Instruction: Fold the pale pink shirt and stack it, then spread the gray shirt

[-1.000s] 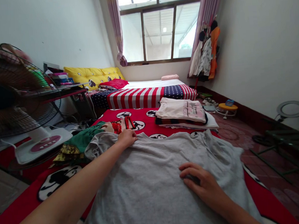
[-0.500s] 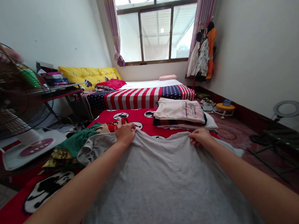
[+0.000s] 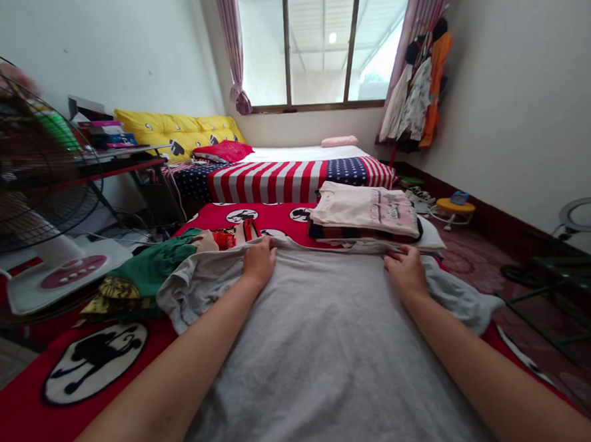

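A grey T-shirt (image 3: 333, 339) lies spread over the red blanket (image 3: 17, 411), its neck end away from me and its sleeves out to both sides. My left hand (image 3: 260, 260) is closed on the shirt's far edge, left of the neckline. On the other side of the neckline, my right hand (image 3: 404, 268) pinches the same edge with its fingers curled. Just beyond my right hand sits a stack of folded clothes (image 3: 359, 207), a pale pink printed shirt on top. Beside the left sleeve lies a loose heap of green and patterned clothes (image 3: 148, 270).
An electric fan (image 3: 52, 262) stands at the left, near a desk (image 3: 132, 164) with boxes on it. Farther back is a bed (image 3: 273, 182) with a striped cover. At the right are a yellow stool (image 3: 455, 206), a dark green rack (image 3: 555, 298) and a ring light (image 3: 588, 215).
Both hands have shifted slightly with the shirt's far edge, which now looks straighter and tauter. The right sleeve is more in view. The camera has tilted down a little.
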A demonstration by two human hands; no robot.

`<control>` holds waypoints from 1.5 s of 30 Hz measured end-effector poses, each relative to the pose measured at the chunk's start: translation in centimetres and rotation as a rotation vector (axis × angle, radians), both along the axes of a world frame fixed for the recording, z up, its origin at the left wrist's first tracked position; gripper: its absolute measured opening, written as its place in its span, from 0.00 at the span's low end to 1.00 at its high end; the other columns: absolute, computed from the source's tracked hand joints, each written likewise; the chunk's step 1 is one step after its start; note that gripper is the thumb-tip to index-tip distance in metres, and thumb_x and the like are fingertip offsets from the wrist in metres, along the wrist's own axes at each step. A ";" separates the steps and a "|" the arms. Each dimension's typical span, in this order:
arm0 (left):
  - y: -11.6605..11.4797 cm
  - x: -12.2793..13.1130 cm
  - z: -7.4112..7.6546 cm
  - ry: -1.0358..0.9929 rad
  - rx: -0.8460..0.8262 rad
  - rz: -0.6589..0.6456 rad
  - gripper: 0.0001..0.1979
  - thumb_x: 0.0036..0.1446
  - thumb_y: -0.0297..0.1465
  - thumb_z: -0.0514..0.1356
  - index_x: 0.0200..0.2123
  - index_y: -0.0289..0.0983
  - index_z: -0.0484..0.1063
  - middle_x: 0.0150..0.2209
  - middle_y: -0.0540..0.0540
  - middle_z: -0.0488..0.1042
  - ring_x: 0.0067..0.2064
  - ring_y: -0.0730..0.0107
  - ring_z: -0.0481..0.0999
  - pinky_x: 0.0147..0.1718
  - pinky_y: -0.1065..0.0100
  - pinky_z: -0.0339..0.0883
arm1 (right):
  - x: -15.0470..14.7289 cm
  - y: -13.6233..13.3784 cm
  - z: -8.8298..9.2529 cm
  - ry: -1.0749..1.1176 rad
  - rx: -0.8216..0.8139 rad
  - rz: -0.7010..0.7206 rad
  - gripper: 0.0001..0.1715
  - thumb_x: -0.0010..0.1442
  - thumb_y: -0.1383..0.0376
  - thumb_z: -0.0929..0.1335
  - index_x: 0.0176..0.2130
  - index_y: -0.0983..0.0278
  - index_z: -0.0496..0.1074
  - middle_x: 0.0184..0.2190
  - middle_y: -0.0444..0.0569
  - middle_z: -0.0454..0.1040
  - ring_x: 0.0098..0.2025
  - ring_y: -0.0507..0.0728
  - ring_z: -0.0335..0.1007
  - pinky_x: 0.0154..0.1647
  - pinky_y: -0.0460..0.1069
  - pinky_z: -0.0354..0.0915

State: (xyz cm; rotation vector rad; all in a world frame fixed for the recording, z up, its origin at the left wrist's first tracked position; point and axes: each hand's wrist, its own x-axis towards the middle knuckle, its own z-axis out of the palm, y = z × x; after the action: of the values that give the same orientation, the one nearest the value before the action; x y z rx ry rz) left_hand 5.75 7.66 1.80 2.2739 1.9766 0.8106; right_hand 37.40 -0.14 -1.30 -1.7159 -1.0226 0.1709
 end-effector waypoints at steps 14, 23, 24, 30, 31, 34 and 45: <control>-9.2 1.8 -2.7 0.216 -0.138 -0.248 0.44 0.57 0.54 0.50 0.67 0.31 0.47 0.68 0.29 0.41 0.69 0.45 0.40 0.63 0.47 0.40 | -3.9 -0.6 1.2 -0.809 -0.550 0.287 0.34 0.64 0.50 0.57 0.63 0.64 0.58 0.66 0.56 0.54 0.66 0.69 0.47 0.61 0.70 0.45; -10.4 1.2 -2.8 0.166 -0.121 -0.180 0.42 0.56 0.55 0.48 0.64 0.31 0.56 0.67 0.31 0.48 0.68 0.46 0.44 0.64 0.49 0.38 | -12.6 3.6 5.5 -0.815 -0.287 0.334 0.15 0.60 0.66 0.63 0.45 0.59 0.75 0.44 0.52 0.75 0.44 0.59 0.70 0.41 0.49 0.61; -10.4 1.1 -2.8 0.153 -0.117 -0.187 0.41 0.56 0.54 0.48 0.64 0.32 0.57 0.67 0.32 0.48 0.68 0.46 0.44 0.64 0.49 0.38 | -13.9 4.6 5.9 -0.758 -0.314 0.357 0.16 0.59 0.65 0.64 0.46 0.59 0.74 0.42 0.51 0.76 0.42 0.58 0.71 0.38 0.48 0.61; -10.5 0.6 -2.5 0.071 -0.121 -0.234 0.38 0.57 0.52 0.50 0.63 0.32 0.59 0.66 0.31 0.50 0.68 0.45 0.45 0.64 0.47 0.40 | -18.6 9.5 6.1 -0.700 -0.353 0.516 0.21 0.49 0.65 0.72 0.46 0.56 0.76 0.41 0.48 0.75 0.41 0.57 0.71 0.40 0.48 0.61; -10.5 0.6 -2.4 0.057 -0.124 -0.243 0.37 0.57 0.51 0.50 0.62 0.32 0.60 0.66 0.31 0.50 0.68 0.44 0.45 0.64 0.47 0.40 | -18.8 9.9 6.0 -0.699 -0.343 0.520 0.19 0.49 0.65 0.72 0.43 0.56 0.78 0.42 0.48 0.74 0.42 0.57 0.70 0.40 0.48 0.62; -10.5 0.4 -2.1 0.020 -0.132 -0.261 0.36 0.57 0.50 0.52 0.61 0.33 0.61 0.66 0.32 0.52 0.68 0.44 0.46 0.64 0.46 0.41 | -19.0 10.9 5.5 -0.665 -0.324 0.519 0.11 0.50 0.66 0.70 0.36 0.59 0.80 0.44 0.50 0.73 0.42 0.57 0.70 0.42 0.48 0.62; -10.3 0.0 -1.0 -0.044 0.009 -0.247 0.23 0.59 0.40 0.55 0.55 0.39 0.67 0.62 0.38 0.60 0.65 0.51 0.54 0.64 0.48 0.43 | -17.8 13.6 7.6 -0.355 -0.246 0.696 0.13 0.51 0.64 0.64 0.29 0.67 0.76 0.20 0.43 0.71 0.25 0.52 0.65 0.26 0.44 0.60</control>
State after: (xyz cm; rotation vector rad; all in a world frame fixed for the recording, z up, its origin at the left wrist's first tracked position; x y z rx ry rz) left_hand 5.70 -2.59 0.79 2.4172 1.6323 0.8363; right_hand 19.56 13.49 6.26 -1.5672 -1.9094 0.4623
